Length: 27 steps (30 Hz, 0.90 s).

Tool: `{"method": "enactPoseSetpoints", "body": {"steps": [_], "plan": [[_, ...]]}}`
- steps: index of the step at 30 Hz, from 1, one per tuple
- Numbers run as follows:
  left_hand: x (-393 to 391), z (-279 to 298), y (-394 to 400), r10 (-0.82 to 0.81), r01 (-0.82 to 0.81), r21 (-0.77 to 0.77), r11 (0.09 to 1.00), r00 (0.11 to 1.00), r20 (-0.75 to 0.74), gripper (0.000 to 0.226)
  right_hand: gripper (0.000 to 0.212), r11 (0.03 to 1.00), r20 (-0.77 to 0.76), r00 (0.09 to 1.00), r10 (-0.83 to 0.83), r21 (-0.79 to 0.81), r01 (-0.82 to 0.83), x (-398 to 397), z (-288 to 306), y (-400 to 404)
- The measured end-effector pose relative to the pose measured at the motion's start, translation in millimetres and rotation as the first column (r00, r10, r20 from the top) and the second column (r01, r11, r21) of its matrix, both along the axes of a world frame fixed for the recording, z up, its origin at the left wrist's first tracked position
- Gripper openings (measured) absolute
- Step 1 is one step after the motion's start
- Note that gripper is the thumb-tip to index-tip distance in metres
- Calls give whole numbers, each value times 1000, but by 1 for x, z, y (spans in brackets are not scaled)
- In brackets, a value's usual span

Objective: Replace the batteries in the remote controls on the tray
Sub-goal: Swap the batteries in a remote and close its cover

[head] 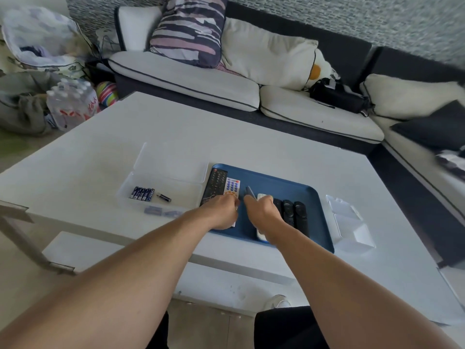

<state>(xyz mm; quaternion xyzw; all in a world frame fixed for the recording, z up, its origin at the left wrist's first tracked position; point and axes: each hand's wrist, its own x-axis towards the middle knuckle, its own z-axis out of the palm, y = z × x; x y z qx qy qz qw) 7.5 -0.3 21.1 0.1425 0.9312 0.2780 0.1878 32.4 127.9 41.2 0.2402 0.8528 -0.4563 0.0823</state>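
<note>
Presently, both hands are met over the blue tray (289, 190) on the surface: left hand (221, 212) curled on the white remote (232, 186), right hand (261, 210) pinching a small grey cover (249, 191); fresh batteries (142, 193), left of both, are judged needed next.

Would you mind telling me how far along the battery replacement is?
Nothing looks finished. Both hands, left hand and right hand, work over the blue tray; what they hold is unclear. Fresh batteries lie in the clear bin, and the black remotes look untouched.
</note>
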Motion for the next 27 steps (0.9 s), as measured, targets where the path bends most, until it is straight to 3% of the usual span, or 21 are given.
{"method": "enactPoseSetpoints", "body": {"steps": [2, 4, 6, 8, 9, 11, 14, 17, 19, 23, 27], "plan": [[4, 7, 5, 62, -75, 132, 988, 993, 97, 29, 34, 998, -38, 999, 3, -55, -5, 6, 5, 5], [9, 15, 11, 141, -239, 364, 900, 950, 278, 30, 41, 989, -106, 992, 62, -128, -76, 13, 18, 11], [12, 23, 15, 203, -451, 561, 694, 871, 448, 31, 39, 964, -147, 981, 126, -217, -156, 19, 38, 17], [9, 30, 19, 266, -578, 640, 506, 811, 521, 34, 27, 925, -142, 968, 205, -294, -239, 24, 54, 26], [10, 33, 20, 284, -589, 665, 459, 807, 519, 33, 25, 922, -135, 957, 257, -263, -285, 26, 58, 30], [12, 38, 27, 269, -579, 720, 383, 815, 513, 24, 31, 932, -122, 927, 354, -42, -361, 29, 57, 37], [12, 40, 37, 250, -518, 753, 406, 856, 453, 21, 33, 928, -256, 904, 341, 243, -282, 24, 42, 49], [10, 41, 40, 197, -530, 760, 375, 847, 493, 21, 21, 936, -468, 824, 318, 296, -192, 17, 29, 60], [5, 39, 43, 171, -565, 757, 329, 824, 541, 23, 20, 920, -521, 771, 367, 328, -216, 9, 21, 65], [-4, 36, 47, 193, -606, 745, 277, 795, 575, 27, 29, 867, -506, 723, 470, 419, -270, -4, 10, 71], [-9, 30, 46, 214, -594, 737, 323, 804, 555, 28, 41, 820, -435, 725, 533, 476, -318, -15, 4, 77]]}}
